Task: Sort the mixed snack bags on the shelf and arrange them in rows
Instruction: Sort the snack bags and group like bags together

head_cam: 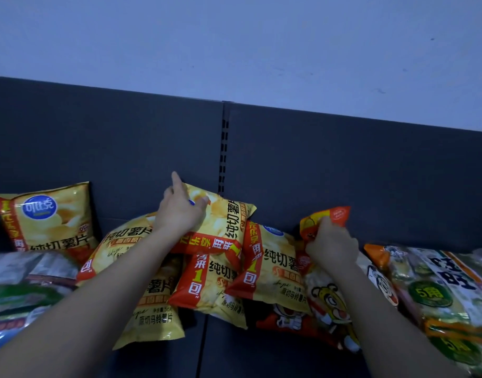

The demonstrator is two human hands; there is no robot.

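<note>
Yellow chip bags (278, 271) heaped between greenish packs (439, 296).

A shop — slotted shelving (223, 156) stocked with snack bags (51, 216).

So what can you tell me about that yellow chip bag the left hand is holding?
The yellow chip bag is a puffy, glossy plastic pack printed with pale chips, dark Chinese lettering and a red-orange band. It lies tilted sideways atop a heap of matching yellow bags on the dark shelf, near the back panel. The left hand grips its upper left corner, thumb on the front. The right hand grips a separate orange bag, not this one.
</note>
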